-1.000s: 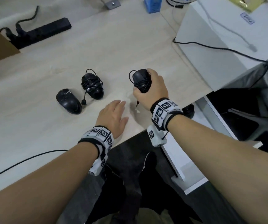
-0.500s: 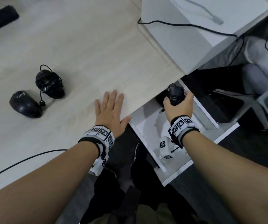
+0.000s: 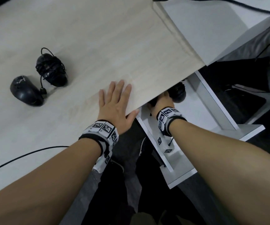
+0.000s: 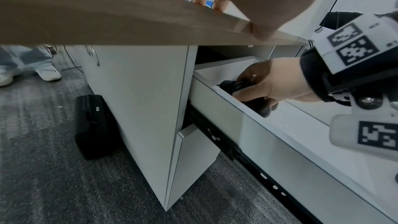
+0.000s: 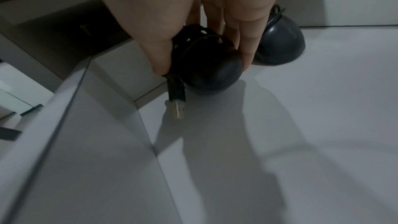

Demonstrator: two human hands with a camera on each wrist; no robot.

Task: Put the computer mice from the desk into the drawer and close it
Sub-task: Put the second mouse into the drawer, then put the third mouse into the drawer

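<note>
My right hand (image 3: 162, 103) reaches into the open white drawer (image 3: 209, 114) under the desk edge and grips a black corded mouse (image 5: 206, 67), its cable wound round it and a USB plug (image 5: 178, 106) hanging down. Another black mouse (image 3: 178, 93) lies in the drawer just beyond it, also seen in the right wrist view (image 5: 280, 43). On the desk (image 3: 98, 38) two black mice stay at the left: a cable-wrapped one (image 3: 51, 69) and a plain one (image 3: 25, 90). My left hand (image 3: 116, 101) lies flat on the desk near its front edge.
A white cabinet (image 3: 212, 21) with a black cable (image 3: 228, 4) across it stands at the desk's right end. A thin black cable (image 3: 25, 155) crosses the desk front left. Under the desk a black case (image 4: 92, 125) sits on grey carpet beside the drawer unit (image 4: 140, 108).
My right hand carried the corded mouse off the desk, over the drawer, and down into its back part under the desk edge. The left hand stayed flat on the desk.
</note>
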